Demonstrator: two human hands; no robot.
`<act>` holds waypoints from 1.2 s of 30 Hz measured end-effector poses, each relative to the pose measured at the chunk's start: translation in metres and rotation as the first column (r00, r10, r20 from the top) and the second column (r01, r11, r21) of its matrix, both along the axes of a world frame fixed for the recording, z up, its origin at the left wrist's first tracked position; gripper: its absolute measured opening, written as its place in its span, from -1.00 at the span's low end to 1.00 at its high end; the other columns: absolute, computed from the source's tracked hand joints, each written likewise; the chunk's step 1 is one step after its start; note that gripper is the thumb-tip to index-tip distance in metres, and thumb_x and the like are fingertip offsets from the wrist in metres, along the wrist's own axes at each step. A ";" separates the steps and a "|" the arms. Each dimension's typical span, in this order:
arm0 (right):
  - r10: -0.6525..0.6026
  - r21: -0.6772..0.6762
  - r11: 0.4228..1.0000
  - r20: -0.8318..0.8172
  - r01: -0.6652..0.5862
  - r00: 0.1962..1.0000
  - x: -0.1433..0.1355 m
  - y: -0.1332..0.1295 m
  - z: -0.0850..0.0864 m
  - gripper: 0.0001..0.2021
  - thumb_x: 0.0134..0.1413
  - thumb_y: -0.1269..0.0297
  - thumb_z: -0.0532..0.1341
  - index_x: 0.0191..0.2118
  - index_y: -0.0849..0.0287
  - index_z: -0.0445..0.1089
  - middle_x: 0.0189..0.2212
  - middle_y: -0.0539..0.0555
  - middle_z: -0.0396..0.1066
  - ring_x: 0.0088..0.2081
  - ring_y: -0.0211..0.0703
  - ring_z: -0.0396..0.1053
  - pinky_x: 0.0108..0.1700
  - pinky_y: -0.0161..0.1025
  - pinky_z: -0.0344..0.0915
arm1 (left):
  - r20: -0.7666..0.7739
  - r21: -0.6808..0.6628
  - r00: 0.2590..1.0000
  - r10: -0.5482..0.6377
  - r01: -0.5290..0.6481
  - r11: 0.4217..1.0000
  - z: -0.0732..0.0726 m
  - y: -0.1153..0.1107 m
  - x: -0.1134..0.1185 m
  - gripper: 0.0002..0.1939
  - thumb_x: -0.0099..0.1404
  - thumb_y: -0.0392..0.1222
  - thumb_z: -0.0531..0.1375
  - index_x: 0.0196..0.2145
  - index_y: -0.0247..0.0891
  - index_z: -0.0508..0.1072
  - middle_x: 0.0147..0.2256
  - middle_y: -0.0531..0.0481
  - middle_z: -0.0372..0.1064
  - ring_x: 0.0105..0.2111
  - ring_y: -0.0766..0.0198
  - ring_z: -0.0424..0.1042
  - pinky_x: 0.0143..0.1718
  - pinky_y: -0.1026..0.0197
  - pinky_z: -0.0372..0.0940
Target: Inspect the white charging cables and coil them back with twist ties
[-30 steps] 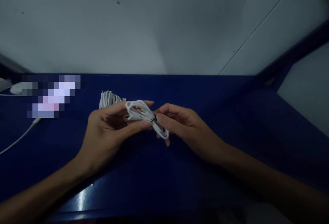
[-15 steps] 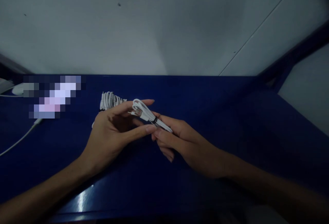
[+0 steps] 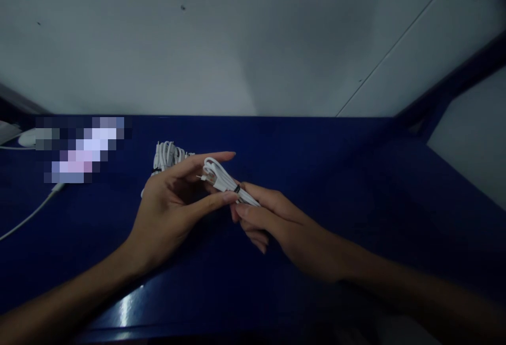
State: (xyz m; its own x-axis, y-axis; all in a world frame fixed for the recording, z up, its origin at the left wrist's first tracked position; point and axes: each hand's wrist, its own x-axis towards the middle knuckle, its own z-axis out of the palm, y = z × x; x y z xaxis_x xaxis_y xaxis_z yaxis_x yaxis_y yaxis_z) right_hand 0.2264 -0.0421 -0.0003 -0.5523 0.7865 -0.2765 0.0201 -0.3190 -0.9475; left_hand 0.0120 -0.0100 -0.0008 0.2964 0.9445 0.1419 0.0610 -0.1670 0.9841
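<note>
A white cable bundle [image 3: 226, 179], folded into loops and bound by a black tie, is held up over the blue table. My left hand [image 3: 169, 210] pinches it near the tie with the thumb, its index finger stretched out behind the loops. My right hand [image 3: 282, 223] grips the bundle's lower right end between thumb and fingers. A metal plug shows among the loops at the upper left end. Behind my left hand lies a pile of similar white cables [image 3: 169, 154], partly hidden by that hand.
On the blue table [image 3: 356, 192], a pixelated bright object [image 3: 89, 147] lies at the left, with a white cable [image 3: 29, 218] running from it. A white object [image 3: 28, 137] sits beside it. A pale wall [image 3: 221, 44] rises behind the table.
The upper loops of the held bundle have dipped slightly, and its lower end has shifted a little left. Both hands keep hold of it, with small finger movements.
</note>
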 end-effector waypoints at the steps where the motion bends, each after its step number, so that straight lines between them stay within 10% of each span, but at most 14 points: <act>1: 0.000 0.004 1.000 -0.009 0.000 1.000 0.000 0.000 0.000 -0.70 0.61 0.00 0.18 -0.16 0.09 0.36 -0.36 -0.09 0.23 -0.34 -0.25 0.16 -0.24 -0.19 0.23 | -0.002 -0.001 1.000 -0.003 0.003 1.000 0.000 0.000 0.000 -0.48 0.28 -0.30 0.58 0.17 -0.11 0.69 -0.21 0.07 0.76 -0.26 0.30 0.73 -0.12 0.38 0.61; 36: 0.018 -0.066 0.997 -0.224 -0.034 0.974 -0.002 0.005 -0.008 -0.63 0.60 0.01 0.11 -0.28 0.10 0.30 -0.46 -0.12 0.08 -0.44 -0.23 0.00 -0.35 -0.25 0.16 | 0.078 -0.142 0.995 -0.053 0.064 0.988 0.000 0.002 -0.002 -0.33 0.29 -0.30 0.56 0.30 -0.10 0.56 -0.24 0.00 0.72 -0.26 0.14 0.76 -0.11 0.18 0.69</act>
